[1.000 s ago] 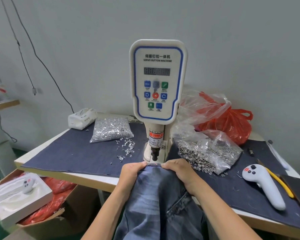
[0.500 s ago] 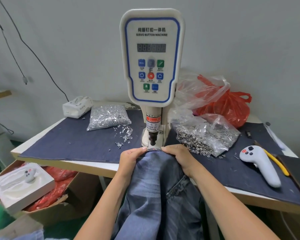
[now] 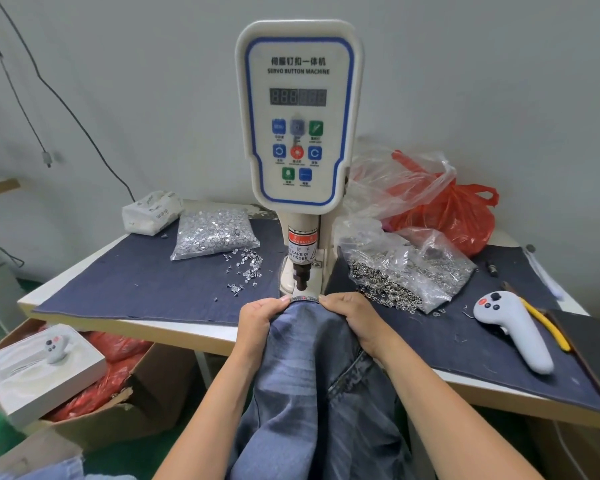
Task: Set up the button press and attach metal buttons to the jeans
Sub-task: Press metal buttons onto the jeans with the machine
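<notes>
We held the jeans [image 3: 312, 368] with both hands: the left hand [image 3: 257, 318] and right hand [image 3: 352, 318] each gripped the waistband edge, fingers curled on the cloth, keeping it stretched flat under the punch [image 3: 300, 277] of the button press [image 3: 300, 133], probably for exact placing.

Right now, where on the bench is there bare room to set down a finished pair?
Barest: the dark denim mat front-left, between the clear bag of silver tacks and the table edge. Right of the white button press is crowded: bag of metal rings, white handheld controller.
</notes>
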The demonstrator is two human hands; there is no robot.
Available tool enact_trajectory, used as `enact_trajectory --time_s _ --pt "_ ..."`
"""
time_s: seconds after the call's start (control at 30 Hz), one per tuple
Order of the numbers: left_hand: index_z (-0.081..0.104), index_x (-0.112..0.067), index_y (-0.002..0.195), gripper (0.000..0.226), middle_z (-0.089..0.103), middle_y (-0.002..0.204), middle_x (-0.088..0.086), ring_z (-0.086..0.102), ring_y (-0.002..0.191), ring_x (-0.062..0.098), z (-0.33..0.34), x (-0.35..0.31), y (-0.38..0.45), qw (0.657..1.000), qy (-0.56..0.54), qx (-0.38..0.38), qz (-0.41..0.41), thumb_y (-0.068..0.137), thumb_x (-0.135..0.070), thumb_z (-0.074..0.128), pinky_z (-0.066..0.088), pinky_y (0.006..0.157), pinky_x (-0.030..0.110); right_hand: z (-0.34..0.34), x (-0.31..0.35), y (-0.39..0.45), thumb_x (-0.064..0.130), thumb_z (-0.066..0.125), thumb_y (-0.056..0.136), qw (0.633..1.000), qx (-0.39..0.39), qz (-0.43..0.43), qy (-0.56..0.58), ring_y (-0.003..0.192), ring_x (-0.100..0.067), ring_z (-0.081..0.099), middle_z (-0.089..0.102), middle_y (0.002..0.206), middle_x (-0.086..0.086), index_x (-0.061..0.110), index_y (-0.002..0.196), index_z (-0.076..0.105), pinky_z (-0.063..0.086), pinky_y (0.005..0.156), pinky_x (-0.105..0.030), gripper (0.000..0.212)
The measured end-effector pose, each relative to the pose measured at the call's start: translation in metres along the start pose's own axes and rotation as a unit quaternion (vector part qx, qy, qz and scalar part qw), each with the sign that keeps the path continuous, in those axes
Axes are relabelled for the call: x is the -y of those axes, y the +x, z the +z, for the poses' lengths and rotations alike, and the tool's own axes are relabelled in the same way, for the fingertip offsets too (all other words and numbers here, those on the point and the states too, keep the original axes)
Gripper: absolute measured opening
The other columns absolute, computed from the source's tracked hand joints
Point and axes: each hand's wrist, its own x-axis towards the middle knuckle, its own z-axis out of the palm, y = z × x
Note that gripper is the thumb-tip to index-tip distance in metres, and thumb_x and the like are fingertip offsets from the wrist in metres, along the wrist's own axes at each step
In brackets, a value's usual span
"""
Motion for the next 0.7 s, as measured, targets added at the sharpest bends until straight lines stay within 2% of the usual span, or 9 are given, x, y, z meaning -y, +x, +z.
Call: enact_trajectory --time_s 0.2,0.33,0.47,0.7 --pt "0.074 -0.008 0.061 0.025 0.066 0.066 0.008 0.058 0.065 0.014 0.0006 -0.0019 0.0008 1.0 0.0 0.0 -0.002 0.082 -0.004 0.063 0.048 0.062 0.023 -0.0016 -0.0036 0.0026 0.014 0.054 0.092 1.0 0.0 -0.003 0.015 0.068 -0.019 0.051 0.055 0.085 -0.019 -0.013 0.098 0.06 0.043 0.062 -0.023 0.028" --pt "0.075 -0.011 0.06 0.028 0.068 0.064 0.005 0.06 0.063 0.012 0.0013 -0.0034 -0.0002 1.0 0.001 0.002 -0.005 0.083 -0.004 0.062 0.05 0.061 0.021 -0.0026 -0.0047 0.0035 0.013 0.055 0.091 1.0 -0.001 -0.007 0.02 0.065 -0.016 0.054 0.06 0.075 -0.013 -0.007 0.079 0.065 0.045 0.061 -0.02 0.025" --pt "0.073 -0.007 0.06 0.026 0.065 0.067 0.009 0.058 0.066 0.017 0.0022 -0.0042 -0.0007 1.0 -0.009 -0.001 -0.012 0.083 -0.004 0.063 0.048 0.061 0.023 -0.0022 -0.0049 0.0019 0.013 0.056 0.091 1.0 -0.002 -0.008 0.03 0.061 -0.013 0.054 0.06 0.066 -0.009 0.001 0.069 0.065 0.046 0.058 -0.018 0.027" --pt "0.073 -0.008 0.06 0.025 0.065 0.065 0.007 0.057 0.064 0.015 0.0025 -0.0057 -0.0027 1.0 -0.01 -0.002 -0.01 0.083 -0.005 0.063 0.048 0.059 0.021 -0.0023 -0.0044 0.0022 0.014 0.057 0.09 0.999 -0.002 -0.012 0.033 0.06 -0.012 0.052 0.058 0.064 -0.008 0.0 0.07 0.063 0.044 0.058 -0.017 0.025"
